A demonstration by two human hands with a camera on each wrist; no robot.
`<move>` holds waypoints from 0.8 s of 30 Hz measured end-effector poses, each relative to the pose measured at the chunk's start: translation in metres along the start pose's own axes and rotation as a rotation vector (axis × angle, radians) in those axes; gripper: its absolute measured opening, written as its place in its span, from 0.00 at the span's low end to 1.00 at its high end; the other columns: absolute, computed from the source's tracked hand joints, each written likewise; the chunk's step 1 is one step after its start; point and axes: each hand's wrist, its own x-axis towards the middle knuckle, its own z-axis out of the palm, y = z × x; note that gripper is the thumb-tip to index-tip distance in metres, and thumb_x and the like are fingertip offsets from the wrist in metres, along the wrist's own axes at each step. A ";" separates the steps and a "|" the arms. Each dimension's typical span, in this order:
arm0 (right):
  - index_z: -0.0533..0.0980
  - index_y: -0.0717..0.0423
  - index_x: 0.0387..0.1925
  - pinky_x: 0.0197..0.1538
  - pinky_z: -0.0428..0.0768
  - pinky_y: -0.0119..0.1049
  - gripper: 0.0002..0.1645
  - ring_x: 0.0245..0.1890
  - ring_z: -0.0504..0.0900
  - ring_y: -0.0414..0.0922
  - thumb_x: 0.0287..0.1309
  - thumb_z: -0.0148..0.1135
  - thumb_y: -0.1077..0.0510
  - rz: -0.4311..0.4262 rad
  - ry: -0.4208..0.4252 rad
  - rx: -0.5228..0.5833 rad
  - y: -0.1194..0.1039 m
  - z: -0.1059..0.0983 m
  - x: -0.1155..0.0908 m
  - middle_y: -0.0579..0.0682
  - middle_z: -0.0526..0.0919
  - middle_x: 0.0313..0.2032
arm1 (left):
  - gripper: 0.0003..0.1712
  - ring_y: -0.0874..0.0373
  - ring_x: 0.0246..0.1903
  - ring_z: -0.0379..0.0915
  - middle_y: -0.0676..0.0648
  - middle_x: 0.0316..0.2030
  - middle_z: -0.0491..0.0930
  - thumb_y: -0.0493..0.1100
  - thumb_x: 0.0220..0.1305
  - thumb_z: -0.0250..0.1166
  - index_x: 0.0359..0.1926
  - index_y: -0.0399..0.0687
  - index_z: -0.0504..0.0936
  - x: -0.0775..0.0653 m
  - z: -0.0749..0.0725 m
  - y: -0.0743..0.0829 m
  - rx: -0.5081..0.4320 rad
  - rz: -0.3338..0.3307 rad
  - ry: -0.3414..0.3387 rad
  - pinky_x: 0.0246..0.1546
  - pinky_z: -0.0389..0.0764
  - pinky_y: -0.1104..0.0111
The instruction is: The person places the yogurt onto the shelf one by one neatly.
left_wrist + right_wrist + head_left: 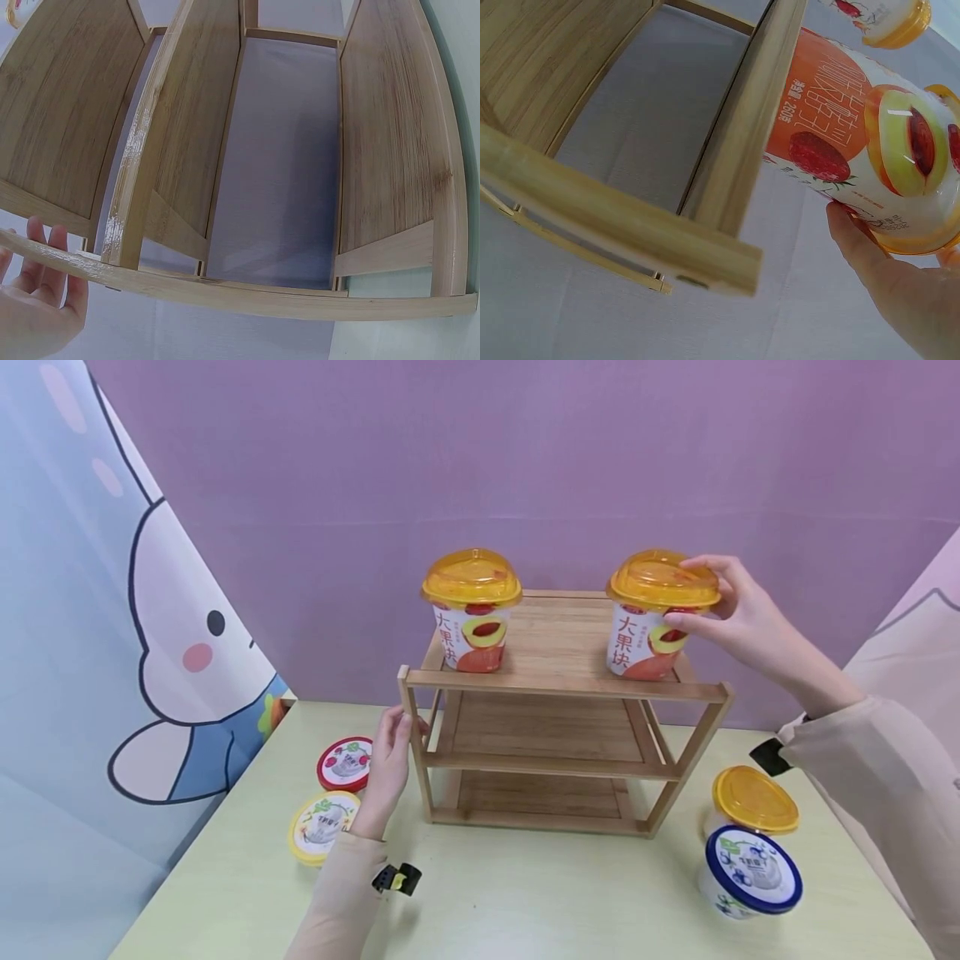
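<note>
A three-tier wooden shelf (pixel 558 639) stands on the table. On its top tier, at the right, is a yogurt cup (pixel 637 639) with a domed orange lid and peach pictures. My right hand (pixel 742 610) grips this cup from the right side, thumb at the front and fingers by the lid; the right wrist view shows the cup (pixel 907 142) close up, its base at the top rail. A matching yogurt cup (pixel 472 627) is on the top tier at the left. With my left hand (pixel 390 760) I hold the shelf's left front post (pixel 225 296), fingers around it.
Left of the shelf are a red-lidded tub (pixel 347 763) and a yellow-lidded tub (pixel 322 827). To the right stand an orange-lidded cup (pixel 753 800) and a blue-lidded tub (pixel 753 872). A purple cloth (pixel 562 460) hangs behind the shelf.
</note>
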 end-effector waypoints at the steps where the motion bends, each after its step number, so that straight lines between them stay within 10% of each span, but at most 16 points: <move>1: 0.56 0.45 0.57 0.40 0.70 0.18 0.32 0.42 0.72 0.32 0.53 0.59 0.60 0.001 -0.003 0.002 0.000 0.000 0.000 0.52 0.68 0.48 | 0.15 0.59 0.38 0.70 0.50 0.31 0.72 0.40 0.68 0.42 0.49 0.32 0.63 0.000 0.000 0.000 0.002 -0.002 0.000 0.46 0.66 0.67; 24: 0.46 0.36 0.65 0.42 0.69 0.17 0.42 0.52 0.68 0.42 0.56 0.57 0.57 0.038 -0.037 -0.027 0.008 -0.001 -0.002 0.60 0.58 0.59 | 0.16 0.59 0.37 0.69 0.50 0.30 0.72 0.40 0.69 0.42 0.49 0.29 0.63 0.001 0.000 -0.002 0.022 0.011 0.003 0.43 0.68 0.70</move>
